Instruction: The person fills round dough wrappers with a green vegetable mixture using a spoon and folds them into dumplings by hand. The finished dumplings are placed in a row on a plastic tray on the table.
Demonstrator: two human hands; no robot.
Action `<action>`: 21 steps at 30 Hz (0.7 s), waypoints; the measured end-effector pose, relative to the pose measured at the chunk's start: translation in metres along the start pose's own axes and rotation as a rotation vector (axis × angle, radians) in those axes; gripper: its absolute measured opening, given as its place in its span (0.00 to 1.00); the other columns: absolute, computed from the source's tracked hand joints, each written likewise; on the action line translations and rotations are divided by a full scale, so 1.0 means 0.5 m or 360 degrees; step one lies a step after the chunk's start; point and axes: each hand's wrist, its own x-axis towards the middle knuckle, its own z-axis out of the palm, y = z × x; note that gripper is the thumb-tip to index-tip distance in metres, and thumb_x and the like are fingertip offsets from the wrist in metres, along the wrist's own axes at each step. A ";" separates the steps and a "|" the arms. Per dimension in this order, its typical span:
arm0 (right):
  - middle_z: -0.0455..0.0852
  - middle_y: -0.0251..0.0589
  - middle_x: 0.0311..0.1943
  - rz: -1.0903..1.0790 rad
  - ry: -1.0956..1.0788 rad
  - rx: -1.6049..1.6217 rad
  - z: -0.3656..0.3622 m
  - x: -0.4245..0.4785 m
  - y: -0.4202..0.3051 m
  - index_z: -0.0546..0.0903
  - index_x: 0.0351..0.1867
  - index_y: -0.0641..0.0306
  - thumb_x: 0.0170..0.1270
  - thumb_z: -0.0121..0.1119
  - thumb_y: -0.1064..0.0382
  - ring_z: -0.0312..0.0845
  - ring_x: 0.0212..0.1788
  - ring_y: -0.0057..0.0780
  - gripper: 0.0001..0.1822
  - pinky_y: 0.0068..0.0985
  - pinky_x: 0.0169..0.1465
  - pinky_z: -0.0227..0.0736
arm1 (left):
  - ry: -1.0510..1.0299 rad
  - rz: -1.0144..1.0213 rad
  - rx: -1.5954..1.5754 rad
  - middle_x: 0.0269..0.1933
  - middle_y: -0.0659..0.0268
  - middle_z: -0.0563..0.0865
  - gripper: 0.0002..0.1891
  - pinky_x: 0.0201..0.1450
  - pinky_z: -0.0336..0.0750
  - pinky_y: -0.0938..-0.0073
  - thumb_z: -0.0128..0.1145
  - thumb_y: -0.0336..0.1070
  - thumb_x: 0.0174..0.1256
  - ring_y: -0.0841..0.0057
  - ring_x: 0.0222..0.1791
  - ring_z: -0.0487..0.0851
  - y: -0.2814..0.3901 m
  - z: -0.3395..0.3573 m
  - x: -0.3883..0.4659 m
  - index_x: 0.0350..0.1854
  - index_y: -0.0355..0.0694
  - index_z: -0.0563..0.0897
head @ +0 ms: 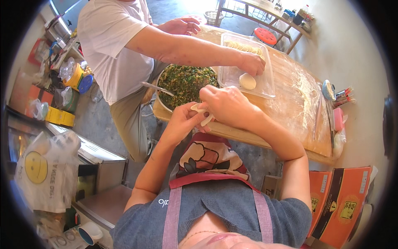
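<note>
My left hand [183, 119] holds a folded dumpling wrapper [206, 119] near the table's front edge. Fingers of my right hand [228, 102] pinch the same dough from the other side and hide part of it. Whether filling lies inside cannot be seen. Just beyond my hands stands a large bowl of chopped green filling [186, 82], with a metal spoon [158, 89] leaning in it. To its right is a clear plastic tray [228, 73]. One round piece of dough [247, 81] lies in its near part, and a row of pale dumplings [242, 47] lines the far side.
A co-worker's hand [252, 63] reaches into the tray from the left. Flour [306, 93] dusts the wooden table [283, 81]. At the right edge lie a rolling pin [317, 119] and a small bowl [328, 90]. Orange cartons [345, 202] stand at lower right.
</note>
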 end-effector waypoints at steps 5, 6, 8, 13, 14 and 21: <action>0.82 0.45 0.34 -0.0312 -0.0006 0.0107 0.010 -0.003 0.025 0.76 0.39 0.61 0.60 0.65 0.60 0.85 0.39 0.48 0.12 0.43 0.39 0.78 | -0.0003 0.0055 0.0072 0.47 0.58 0.90 0.14 0.42 0.87 0.74 0.61 0.29 0.73 0.71 0.42 0.92 -0.001 0.016 0.003 0.57 0.28 0.80; 0.83 0.44 0.34 -0.0370 0.0071 0.0136 0.011 -0.004 0.016 0.76 0.38 0.61 0.61 0.65 0.60 0.85 0.38 0.49 0.11 0.44 0.39 0.78 | -0.0013 0.0061 0.0084 0.47 0.58 0.90 0.14 0.44 0.88 0.74 0.61 0.28 0.73 0.70 0.43 0.92 0.000 0.019 0.000 0.57 0.28 0.79; 0.83 0.44 0.33 -0.0258 0.0122 0.0178 0.004 -0.007 0.005 0.77 0.37 0.60 0.61 0.65 0.61 0.85 0.36 0.50 0.10 0.44 0.39 0.77 | -0.0047 0.0055 -0.0056 0.47 0.59 0.89 0.14 0.46 0.88 0.74 0.60 0.27 0.73 0.70 0.45 0.91 0.010 0.023 -0.005 0.57 0.28 0.79; 0.83 0.42 0.36 -0.0093 -0.0235 0.0229 -0.021 -0.015 0.010 0.80 0.40 0.60 0.61 0.67 0.57 0.86 0.39 0.49 0.13 0.44 0.42 0.79 | 0.0014 0.0154 0.0002 0.49 0.60 0.87 0.14 0.51 0.88 0.72 0.58 0.27 0.74 0.72 0.48 0.89 -0.013 0.018 -0.001 0.58 0.29 0.77; 0.84 0.42 0.36 -0.0109 -0.0131 0.0235 -0.010 -0.019 0.008 0.79 0.40 0.60 0.62 0.67 0.56 0.86 0.39 0.49 0.13 0.44 0.41 0.79 | -0.0015 0.0155 0.0052 0.50 0.62 0.86 0.15 0.52 0.88 0.71 0.59 0.28 0.75 0.73 0.49 0.88 -0.020 0.016 -0.005 0.59 0.30 0.77; 0.83 0.44 0.28 0.0096 0.0159 0.0458 0.005 -0.042 -0.007 0.77 0.33 0.60 0.68 0.64 0.56 0.84 0.34 0.51 0.12 0.44 0.38 0.77 | 0.0084 0.0369 0.0065 0.46 0.65 0.84 0.09 0.43 0.85 0.75 0.54 0.31 0.80 0.77 0.43 0.88 0.002 0.043 -0.021 0.55 0.33 0.76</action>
